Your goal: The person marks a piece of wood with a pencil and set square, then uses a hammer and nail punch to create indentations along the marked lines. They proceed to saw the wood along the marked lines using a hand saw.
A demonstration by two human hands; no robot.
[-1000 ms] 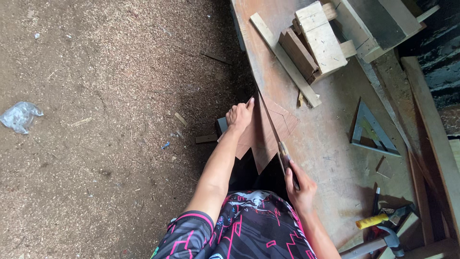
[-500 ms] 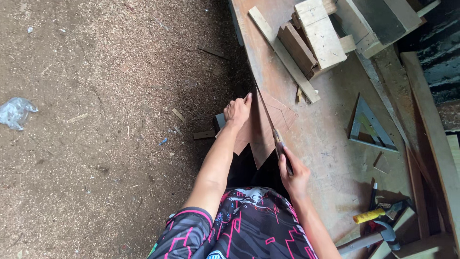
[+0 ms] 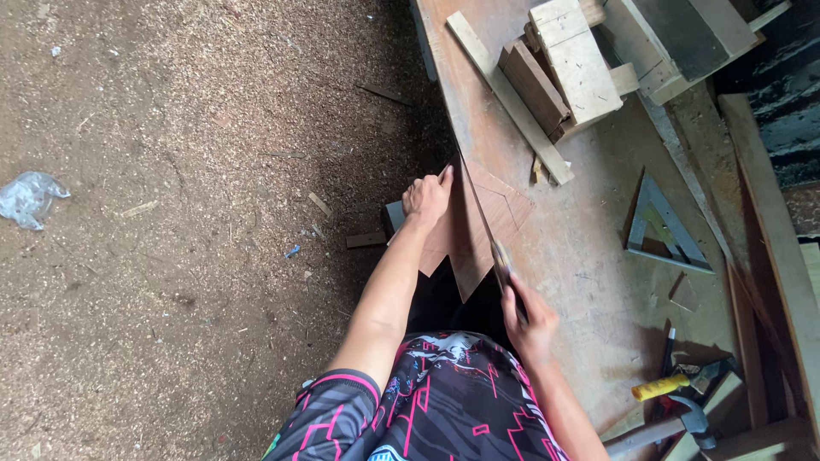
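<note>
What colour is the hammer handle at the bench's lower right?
Yellow. The hammer handle shows best in the head view, beside the grey hammer head.

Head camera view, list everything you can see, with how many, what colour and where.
Handsaw: one, thin dark blade, on the thin board, handle in the right hand.
Thin board: one, reddish brown, overhanging the bench's near edge.
Workbench: one, dusty brown, right half of the view.
Wood blocks: a few, pale and dark brown, stacked at the bench top.
Long strip: one, pale, beside the blocks.
Triangular square: one, grey, right of the board.
Hammer: one, yellow grip, bottom right.
Plastic scrap: one, clear bluish, on the sawdust floor at left.
Left hand: one, pressing on the board's left edge.
Right hand: one, gripping the saw handle.
</note>
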